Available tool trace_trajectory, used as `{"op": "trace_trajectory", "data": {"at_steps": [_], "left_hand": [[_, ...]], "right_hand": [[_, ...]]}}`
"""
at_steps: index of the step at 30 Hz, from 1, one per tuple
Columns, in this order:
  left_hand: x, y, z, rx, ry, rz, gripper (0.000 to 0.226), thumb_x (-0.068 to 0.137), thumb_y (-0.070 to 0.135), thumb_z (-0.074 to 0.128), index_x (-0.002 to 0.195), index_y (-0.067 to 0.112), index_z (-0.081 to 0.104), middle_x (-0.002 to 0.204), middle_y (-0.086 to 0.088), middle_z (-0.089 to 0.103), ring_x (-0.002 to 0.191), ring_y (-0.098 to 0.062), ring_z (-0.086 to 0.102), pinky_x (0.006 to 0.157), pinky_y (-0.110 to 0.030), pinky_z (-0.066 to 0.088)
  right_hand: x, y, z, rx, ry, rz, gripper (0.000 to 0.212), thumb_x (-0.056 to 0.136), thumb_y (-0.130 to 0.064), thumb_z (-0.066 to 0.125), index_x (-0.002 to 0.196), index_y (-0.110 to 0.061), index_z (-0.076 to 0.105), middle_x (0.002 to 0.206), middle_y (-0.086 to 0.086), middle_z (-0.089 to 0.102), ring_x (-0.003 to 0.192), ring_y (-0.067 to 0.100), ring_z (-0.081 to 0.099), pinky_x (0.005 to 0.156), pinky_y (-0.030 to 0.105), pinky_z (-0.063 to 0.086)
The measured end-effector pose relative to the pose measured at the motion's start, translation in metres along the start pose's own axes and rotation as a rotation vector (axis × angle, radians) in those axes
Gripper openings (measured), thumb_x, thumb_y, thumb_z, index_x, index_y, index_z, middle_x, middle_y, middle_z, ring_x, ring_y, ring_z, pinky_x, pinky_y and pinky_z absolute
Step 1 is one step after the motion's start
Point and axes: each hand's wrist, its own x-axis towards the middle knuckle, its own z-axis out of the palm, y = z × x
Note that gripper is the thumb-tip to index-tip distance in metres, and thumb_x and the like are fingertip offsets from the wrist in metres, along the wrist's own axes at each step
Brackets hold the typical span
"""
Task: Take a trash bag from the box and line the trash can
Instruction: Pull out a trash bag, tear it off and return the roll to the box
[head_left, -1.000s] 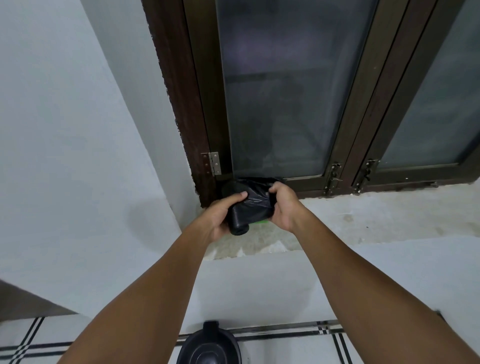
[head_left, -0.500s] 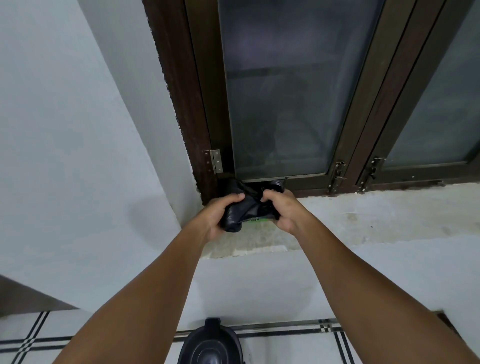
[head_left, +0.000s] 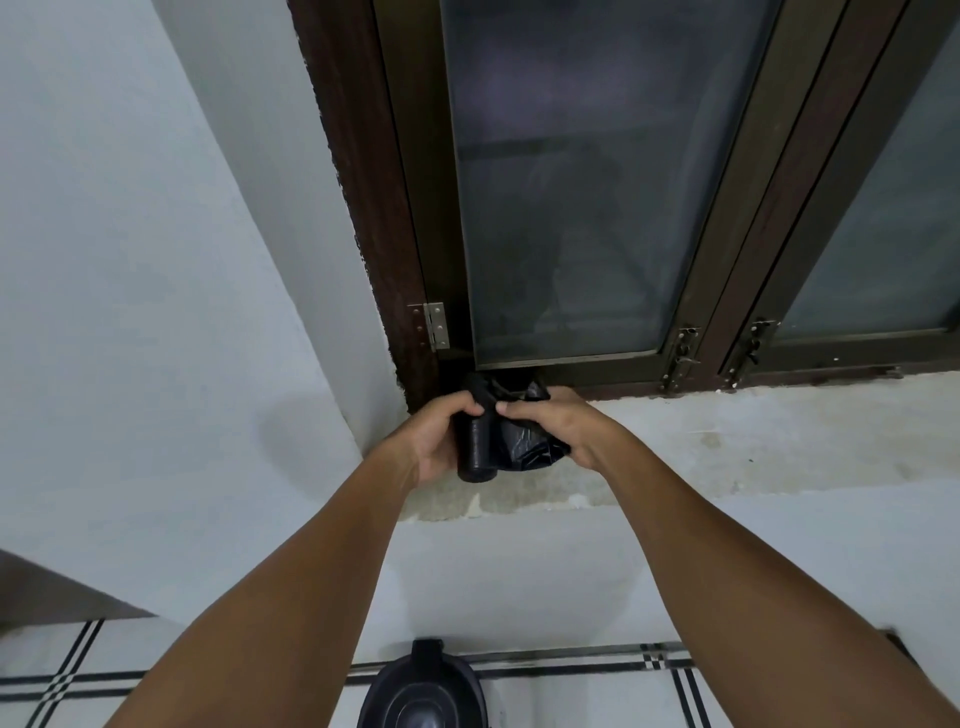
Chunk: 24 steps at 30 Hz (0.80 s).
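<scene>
A black roll of trash bags (head_left: 475, 447) is held over the concrete window sill (head_left: 727, 441), its end pointing down toward me. My left hand (head_left: 428, 441) grips the roll from the left. My right hand (head_left: 556, 423) pinches loose crumpled black bag film (head_left: 524, 452) that hangs off the roll's right side. More black film bunches behind the hands against the window frame. The black trash can (head_left: 423, 693) with its domed lid stands on the floor below, between my forearms. No box is visible.
A dark wooden window frame (head_left: 395, 234) with frosted panes rises behind the sill, with a hinge (head_left: 434, 325) and two latches (head_left: 680, 358). White walls lie left and below. The tiled floor (head_left: 597, 696) has black stripes.
The roll has turned from lying slanted to pointing end-down, and my two hands have come closer together at its top. The green patch seen under the roll earlier is now hidden.
</scene>
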Motion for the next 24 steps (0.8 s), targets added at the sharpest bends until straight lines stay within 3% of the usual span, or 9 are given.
{"op": "trace_trajectory", "data": {"at_steps": [2, 6, 9, 12, 16, 18, 19, 22, 24], "left_hand": [[0.002, 0.000, 0.001, 0.012, 0.004, 0.022, 0.047, 0.087, 0.021, 0.071, 0.133, 0.014, 0.062, 0.127, -0.015, 0.069, 0.116, -0.032, 0.065, 0.088, -0.043, 0.055], [0.004, -0.001, 0.001, 0.038, 0.078, 0.010, 0.047, 0.084, 0.033, 0.078, 0.125, 0.012, 0.069, 0.109, -0.012, 0.077, 0.095, -0.027, 0.070, 0.076, -0.032, 0.055], [0.007, -0.002, -0.002, 0.000, 0.088, -0.021, 0.047, 0.085, 0.033, 0.076, 0.126, 0.012, 0.068, 0.111, -0.014, 0.077, 0.099, -0.031, 0.071, 0.088, -0.038, 0.055], [0.007, -0.001, -0.002, -0.035, 0.106, -0.009, 0.043, 0.087, 0.030, 0.070, 0.125, 0.011, 0.067, 0.112, -0.015, 0.076, 0.101, -0.032, 0.070, 0.088, -0.039, 0.055], [0.009, 0.002, -0.001, -0.081, 0.048, 0.031, 0.046, 0.081, 0.018, 0.056, 0.126, 0.011, 0.063, 0.122, -0.016, 0.070, 0.113, -0.035, 0.065, 0.099, -0.047, 0.052], [0.012, 0.002, -0.001, -0.034, 0.030, 0.059, 0.044, 0.084, 0.012, 0.056, 0.127, 0.010, 0.063, 0.125, -0.017, 0.070, 0.116, -0.035, 0.064, 0.104, -0.050, 0.050], [0.013, 0.003, -0.001, 0.003, 0.032, 0.078, 0.040, 0.087, 0.011, 0.059, 0.127, 0.009, 0.064, 0.126, -0.018, 0.070, 0.117, -0.035, 0.065, 0.105, -0.051, 0.050], [0.013, 0.004, -0.004, 0.113, 0.078, 0.111, 0.040, 0.088, 0.023, 0.074, 0.125, 0.012, 0.067, 0.120, -0.015, 0.074, 0.111, -0.034, 0.071, 0.095, -0.052, 0.057], [0.011, 0.005, -0.007, 0.192, 0.126, 0.084, 0.048, 0.081, 0.037, 0.083, 0.122, 0.018, 0.069, 0.112, -0.011, 0.077, 0.104, -0.034, 0.073, 0.083, -0.051, 0.061]], "right_hand": [[0.003, 0.001, 0.000, 0.088, 0.100, 0.000, 0.039, 0.082, -0.030, 0.084, 0.113, -0.011, 0.070, 0.104, 0.011, 0.078, 0.096, 0.028, 0.075, 0.087, 0.040, 0.061], [0.004, 0.000, 0.002, 0.275, 0.106, 0.012, 0.025, 0.083, -0.009, 0.078, 0.104, -0.004, 0.066, 0.098, 0.016, 0.073, 0.087, 0.032, 0.071, 0.067, 0.037, 0.058], [0.005, -0.001, 0.004, 0.353, 0.121, -0.009, 0.023, 0.082, 0.008, 0.066, 0.097, -0.008, 0.058, 0.092, 0.018, 0.064, 0.087, 0.033, 0.065, 0.072, 0.040, 0.054], [0.005, -0.003, 0.007, 0.356, 0.139, -0.001, 0.024, 0.083, 0.011, 0.054, 0.092, -0.011, 0.056, 0.092, 0.014, 0.060, 0.088, 0.031, 0.060, 0.072, 0.039, 0.051], [0.008, -0.003, 0.007, 0.383, 0.146, 0.049, 0.023, 0.094, -0.003, 0.047, 0.103, -0.014, 0.065, 0.101, 0.014, 0.066, 0.084, 0.027, 0.062, 0.063, 0.032, 0.047], [0.008, -0.002, 0.006, 0.393, 0.078, 0.082, 0.018, 0.098, -0.027, 0.058, 0.106, -0.015, 0.069, 0.103, 0.011, 0.074, 0.086, 0.026, 0.070, 0.068, 0.033, 0.052], [0.009, -0.001, 0.005, 0.355, 0.043, 0.075, 0.028, 0.095, -0.040, 0.067, 0.108, -0.015, 0.069, 0.105, 0.009, 0.077, 0.090, 0.025, 0.074, 0.072, 0.034, 0.056], [0.014, 0.004, 0.001, 0.212, -0.046, 0.022, 0.063, 0.074, -0.050, 0.089, 0.121, -0.014, 0.068, 0.111, 0.009, 0.079, 0.102, 0.027, 0.077, 0.094, 0.044, 0.061], [0.013, 0.007, 0.000, 0.164, -0.105, 0.013, 0.066, 0.069, -0.049, 0.092, 0.120, -0.012, 0.072, 0.111, 0.009, 0.079, 0.106, 0.027, 0.076, 0.102, 0.046, 0.057]]}}
